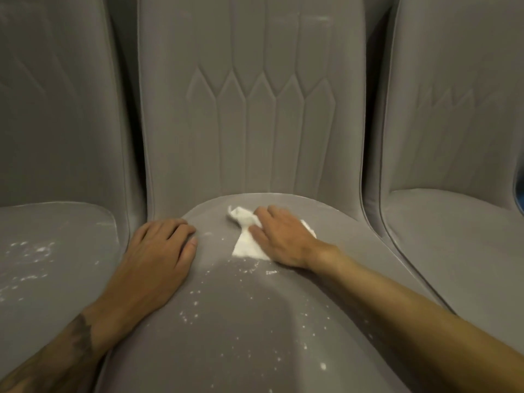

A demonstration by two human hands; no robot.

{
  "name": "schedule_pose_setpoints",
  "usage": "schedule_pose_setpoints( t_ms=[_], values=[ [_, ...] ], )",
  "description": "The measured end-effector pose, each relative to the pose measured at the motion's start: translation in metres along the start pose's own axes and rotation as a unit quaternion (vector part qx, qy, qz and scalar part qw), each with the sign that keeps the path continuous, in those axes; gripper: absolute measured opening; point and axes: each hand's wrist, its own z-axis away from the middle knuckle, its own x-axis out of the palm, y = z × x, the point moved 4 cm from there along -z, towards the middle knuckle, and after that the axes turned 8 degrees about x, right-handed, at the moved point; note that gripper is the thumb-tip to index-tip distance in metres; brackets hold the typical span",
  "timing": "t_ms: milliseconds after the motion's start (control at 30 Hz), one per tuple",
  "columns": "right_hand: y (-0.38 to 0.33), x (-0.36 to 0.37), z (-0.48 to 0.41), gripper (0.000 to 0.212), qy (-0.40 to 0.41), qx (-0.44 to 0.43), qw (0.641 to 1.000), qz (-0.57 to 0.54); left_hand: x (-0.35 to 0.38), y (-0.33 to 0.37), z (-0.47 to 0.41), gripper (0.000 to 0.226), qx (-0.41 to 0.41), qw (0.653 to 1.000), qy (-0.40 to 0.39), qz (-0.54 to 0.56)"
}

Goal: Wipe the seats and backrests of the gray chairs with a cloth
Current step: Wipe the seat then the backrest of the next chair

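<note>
Three gray upholstered chairs stand side by side. The middle chair's seat (pixel 241 321) fills the lower centre, speckled with white powder; its stitched backrest (pixel 255 109) rises behind. A white cloth (pixel 245 245) lies near the back of that seat. My right hand (pixel 279 236) presses flat on the cloth with straight fingers, covering its right part. My left hand (pixel 163 248) rests on the seat's left edge, fingers lightly bent over the rim, holding nothing.
The left chair's seat (pixel 51 265) carries white powder patches. The right chair's seat (pixel 453 251) and backrest (pixel 453 95) look dusty too. Narrow dark gaps separate the chairs. A bit of blue shows at the far right edge (pixel 520 194).
</note>
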Motion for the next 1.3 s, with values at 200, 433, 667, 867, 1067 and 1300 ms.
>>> schedule_pose_setpoints(
  t_ms=[200, 433, 667, 867, 1067, 1300],
  values=[
    [0.073, -0.035, 0.019, 0.032, -0.002, 0.093, 0.994, 0.057, -0.001, 0.002, -0.001, 0.032, 0.012, 1.000, -0.005, -0.016],
    [0.048, -0.026, 0.061, 0.029, 0.005, -0.009, 1.000, 0.028, -0.003, 0.002, -0.001, 0.030, 0.008, 1.000, -0.002, -0.012],
    [0.084, -0.049, 0.056, 0.030, 0.025, 0.139, 0.986, 0.088, -0.001, 0.001, -0.001, 0.029, -0.005, 1.000, -0.012, -0.007],
    [0.065, -0.043, 0.089, 0.028, -0.011, 0.026, 0.998, 0.048, 0.000, -0.002, -0.002, 0.029, -0.018, 0.999, -0.028, 0.005],
    [0.087, -0.051, 0.075, 0.030, 0.023, 0.151, 0.985, 0.083, -0.001, -0.002, -0.004, 0.032, -0.054, 0.996, -0.058, 0.039],
    [0.085, -0.053, 0.089, 0.029, -0.023, 0.093, 0.993, 0.070, -0.001, -0.003, -0.003, 0.035, -0.065, 0.994, -0.074, 0.046]
  ],
)
